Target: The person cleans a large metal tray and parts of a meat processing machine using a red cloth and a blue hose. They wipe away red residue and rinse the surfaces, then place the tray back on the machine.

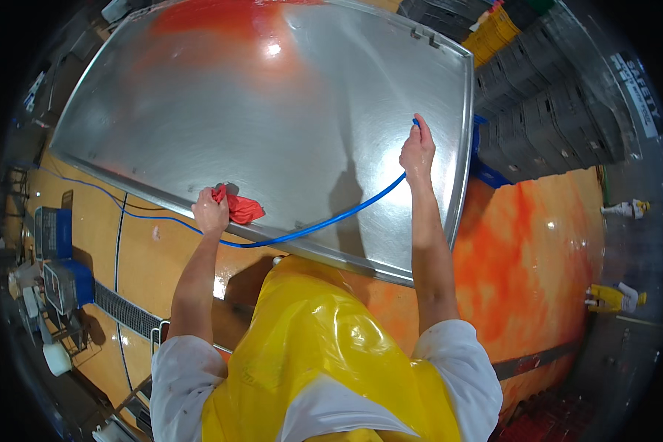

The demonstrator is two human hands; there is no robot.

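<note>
My left hand (210,212) grips a crumpled red cloth (244,209) at the near left edge of a stainless steel table (287,138). Over the table's right side, my right hand (418,153) holds the end of a blue hose (331,219). A faint spray of water leaves the hose end towards the far side of the tabletop. From my right hand the hose sags across the near edge, passes by my left wrist and runs off to the left. Reddish liquid (215,19) covers the table's far part and thins towards the middle.
Stacked grey crates (547,124) stand right of the table, with a yellow crate (489,36) behind. Red liquid stains the wet orange floor (525,265). Two people (619,297) are far right. Blue bins (69,282) and a drain grate (126,309) lie left. I wear a yellow apron (331,326).
</note>
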